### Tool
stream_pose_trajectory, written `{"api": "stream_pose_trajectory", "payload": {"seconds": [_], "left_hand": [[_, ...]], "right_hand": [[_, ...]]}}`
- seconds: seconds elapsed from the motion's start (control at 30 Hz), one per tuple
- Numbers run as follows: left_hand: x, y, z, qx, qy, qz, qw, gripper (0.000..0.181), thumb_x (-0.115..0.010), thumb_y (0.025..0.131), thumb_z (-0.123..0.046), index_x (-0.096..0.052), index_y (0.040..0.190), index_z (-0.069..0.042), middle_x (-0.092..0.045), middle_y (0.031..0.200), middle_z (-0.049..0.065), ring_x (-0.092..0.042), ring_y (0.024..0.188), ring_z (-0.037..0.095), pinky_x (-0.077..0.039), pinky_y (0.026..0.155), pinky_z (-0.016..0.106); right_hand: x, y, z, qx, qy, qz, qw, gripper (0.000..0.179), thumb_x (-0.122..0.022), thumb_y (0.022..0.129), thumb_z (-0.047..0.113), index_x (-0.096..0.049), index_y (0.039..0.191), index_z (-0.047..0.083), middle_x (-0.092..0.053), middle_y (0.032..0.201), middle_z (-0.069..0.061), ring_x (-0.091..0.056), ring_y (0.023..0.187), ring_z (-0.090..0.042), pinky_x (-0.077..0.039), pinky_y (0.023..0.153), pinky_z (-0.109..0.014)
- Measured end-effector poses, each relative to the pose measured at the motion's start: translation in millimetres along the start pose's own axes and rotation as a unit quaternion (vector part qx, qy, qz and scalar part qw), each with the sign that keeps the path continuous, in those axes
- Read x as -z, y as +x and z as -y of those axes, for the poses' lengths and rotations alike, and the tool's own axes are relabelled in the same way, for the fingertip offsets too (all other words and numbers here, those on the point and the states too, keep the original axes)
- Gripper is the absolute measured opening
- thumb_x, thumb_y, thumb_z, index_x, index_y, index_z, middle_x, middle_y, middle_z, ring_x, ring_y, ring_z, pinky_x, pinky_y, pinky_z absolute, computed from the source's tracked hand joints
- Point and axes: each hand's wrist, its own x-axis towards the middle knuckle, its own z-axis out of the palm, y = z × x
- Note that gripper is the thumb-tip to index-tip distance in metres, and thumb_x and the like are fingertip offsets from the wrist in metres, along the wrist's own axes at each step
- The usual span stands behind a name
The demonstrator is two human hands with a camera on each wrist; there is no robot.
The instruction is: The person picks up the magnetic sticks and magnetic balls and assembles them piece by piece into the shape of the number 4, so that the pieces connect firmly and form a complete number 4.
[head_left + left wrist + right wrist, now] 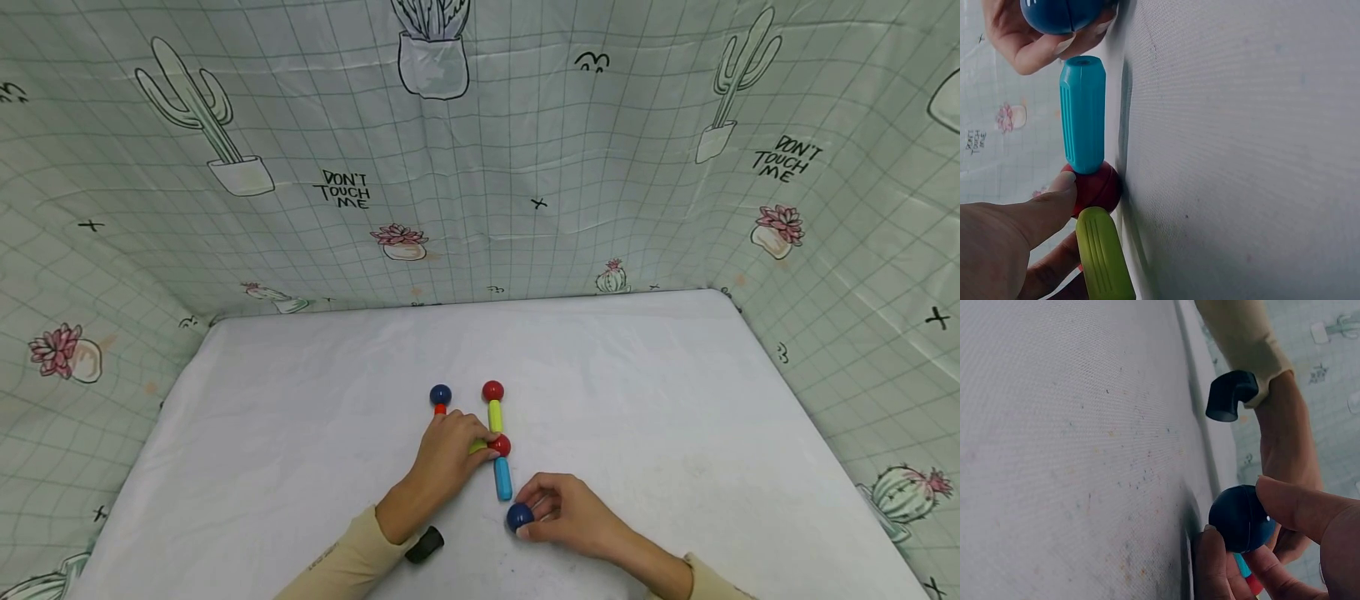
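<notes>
My left hand [447, 454] pinches the middle red ball [499, 446] between thumb and finger. From that ball a light-blue stick [503, 479] points toward the near side, a yellow-green stick [495, 417] runs away to a second red ball [492, 390], and another yellow-green stick [1105, 253] goes left, partly under my hand. A dark blue ball [440, 394] tops a red stick [440, 409] whose lower part my left hand hides. My right hand [566, 512] grips another dark blue ball [519, 517] with thumb and fingers, just short of the light-blue stick's free end.
A black curved connector piece [425, 545] lies on the white table [637, 400] beside my left sleeve. Fabric walls [480, 150] with a grid and cactus print stand behind the table and at both sides.
</notes>
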Motion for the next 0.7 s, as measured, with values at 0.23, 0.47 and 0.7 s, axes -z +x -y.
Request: {"api": "stream_pose_trajectory", "payload": {"seconds": [0.23, 0.47, 0.7], "left_hand": [[0.3, -0.1, 0.1, 0.004, -0.008, 0.005, 0.9999, 0.023, -0.088, 0.087, -0.025, -0.085, 0.106, -0.013, -0.077, 0.092, -0.003, -0.061, 0.087, 0.015, -0.045, 0.078, 0.030], [1.3, 0.1, -1.4, 0.013, -0.007, 0.013, 0.9998, 0.023, -0.088, 0.087, -0.025, -0.085, 0.107, -0.013, -0.077, 0.092, -0.004, -0.060, 0.087, 0.014, -0.045, 0.079, 0.030], [1.3, -0.1, -2.1, 0.015, -0.004, 0.013, 0.9998, 0.023, -0.088, 0.087, -0.025, -0.085, 0.107, -0.013, -0.076, 0.091, -0.004, -0.059, 0.086, 0.013, -0.044, 0.078, 0.030]], "right_hand": [[-3.1, 0.8, 1.5, 0.008, -0.017, -0.015, 0.9997, 0.027, -0.084, 0.086, 0.005, -0.071, 0.108, -0.001, -0.073, 0.099, -0.005, -0.069, 0.080, -0.009, -0.057, 0.073, -0.020], [-5.2, 3.5, 3.9, 0.006, -0.033, -0.031, 0.9989, 0.028, -0.086, 0.084, 0.007, -0.070, 0.106, -0.001, -0.073, 0.095, -0.004, -0.069, 0.079, -0.010, -0.057, 0.070, -0.020], [-7.7, 6.2, 4.2, 0.013, -0.043, -0.038, 0.9982, 0.028, -0.087, 0.084, 0.008, -0.068, 0.103, 0.000, -0.073, 0.095, -0.003, -0.069, 0.080, -0.008, -0.057, 0.072, -0.020]]}}
